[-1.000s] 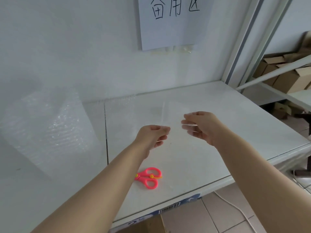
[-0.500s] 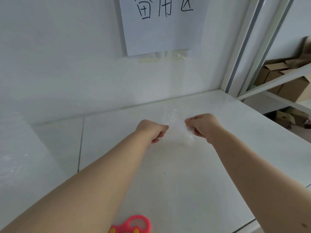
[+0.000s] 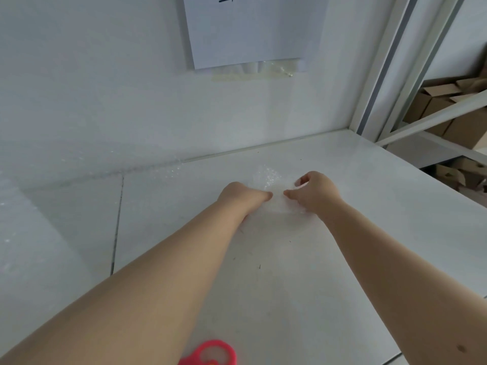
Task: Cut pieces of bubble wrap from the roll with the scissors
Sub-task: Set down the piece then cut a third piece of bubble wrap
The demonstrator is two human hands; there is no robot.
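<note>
A small clear piece of bubble wrap [image 3: 267,177] lies flat on the white table [image 3: 369,219], near the back wall. My left hand [image 3: 241,194] rests on its left edge with the fingers curled down. My right hand [image 3: 315,191] sits on its right edge, fingers bent onto the sheet. The two hands are a short gap apart. Pink scissors [image 3: 213,353] lie at the bottom edge of the view, partly cut off and behind my left forearm. A stretch of bubble wrap [image 3: 21,219] from the roll covers the table's left side; the roll itself is out of view.
A paper sign [image 3: 257,30] is taped to the wall above the hands. A white metal shelf post [image 3: 382,75] stands at the table's back right corner. Cardboard boxes [image 3: 453,111] sit on the shelves beyond it. A seam [image 3: 117,219] runs between two table panels.
Both hands have lowered the cut piece from in the air down onto the table and moved farther back. The view has tilted forward, so the scissors have slid to the bottom edge.
</note>
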